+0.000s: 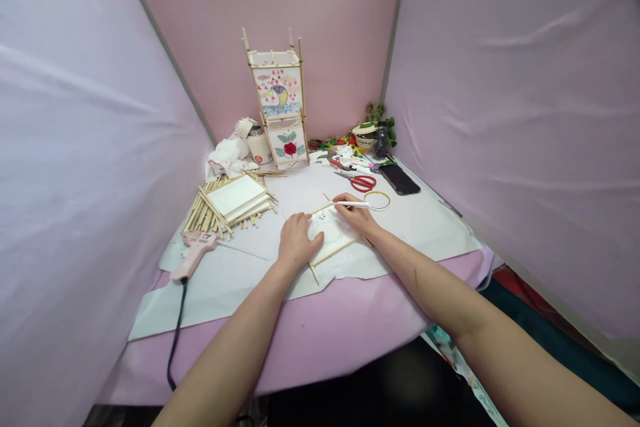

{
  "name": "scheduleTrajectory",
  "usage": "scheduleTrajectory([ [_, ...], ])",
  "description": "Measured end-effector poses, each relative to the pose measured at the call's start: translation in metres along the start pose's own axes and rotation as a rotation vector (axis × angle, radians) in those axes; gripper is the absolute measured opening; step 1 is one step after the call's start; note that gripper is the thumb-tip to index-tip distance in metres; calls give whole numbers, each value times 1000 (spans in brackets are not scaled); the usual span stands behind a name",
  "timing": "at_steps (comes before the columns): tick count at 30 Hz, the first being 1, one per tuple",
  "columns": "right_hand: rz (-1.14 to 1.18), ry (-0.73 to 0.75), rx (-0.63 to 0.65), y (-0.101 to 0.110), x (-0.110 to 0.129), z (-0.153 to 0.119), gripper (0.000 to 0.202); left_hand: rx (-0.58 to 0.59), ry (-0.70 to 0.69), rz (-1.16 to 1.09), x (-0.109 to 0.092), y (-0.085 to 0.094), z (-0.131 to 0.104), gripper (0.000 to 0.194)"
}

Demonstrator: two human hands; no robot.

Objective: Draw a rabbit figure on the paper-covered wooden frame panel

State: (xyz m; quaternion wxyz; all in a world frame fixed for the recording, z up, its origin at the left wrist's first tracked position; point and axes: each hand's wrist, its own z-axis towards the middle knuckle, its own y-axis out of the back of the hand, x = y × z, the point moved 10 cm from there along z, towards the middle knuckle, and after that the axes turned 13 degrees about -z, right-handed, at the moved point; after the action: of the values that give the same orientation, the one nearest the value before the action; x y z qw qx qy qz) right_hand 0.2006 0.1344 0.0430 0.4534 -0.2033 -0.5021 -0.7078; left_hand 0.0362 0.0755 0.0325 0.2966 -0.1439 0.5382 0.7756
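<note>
A white panel framed with thin wooden sticks (345,247) lies flat on the table, with a drawn circle and small dark marks near its top. My left hand (299,240) rests on the panel's left side, fingers stretched out and thumb apart. Between the fingers of my right hand (354,215) is a white pen (356,204), held over the panel's upper edge; its tip is too small to make out. Beyond my right hand lies a yellow-rimmed ring (377,200).
Left are a pink glue gun (196,255) with a black cord and a stick pile (200,217) under framed panels (240,197). Behind stands a stick lantern (280,93) with painted panels. Red-handled scissors (363,183), a phone (400,179) and a lidded bowl (365,140) are at right.
</note>
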Motion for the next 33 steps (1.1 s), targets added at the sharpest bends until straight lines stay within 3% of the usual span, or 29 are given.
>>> scheduleTrajectory([
  [12,-25,-44,-17,1,-4,-3,21,-27,-1,-27,1,2,1,49],
  [33,-5,-154,-83,4,-18,-3,41,-38,11,-23,2,5,0,38],
])
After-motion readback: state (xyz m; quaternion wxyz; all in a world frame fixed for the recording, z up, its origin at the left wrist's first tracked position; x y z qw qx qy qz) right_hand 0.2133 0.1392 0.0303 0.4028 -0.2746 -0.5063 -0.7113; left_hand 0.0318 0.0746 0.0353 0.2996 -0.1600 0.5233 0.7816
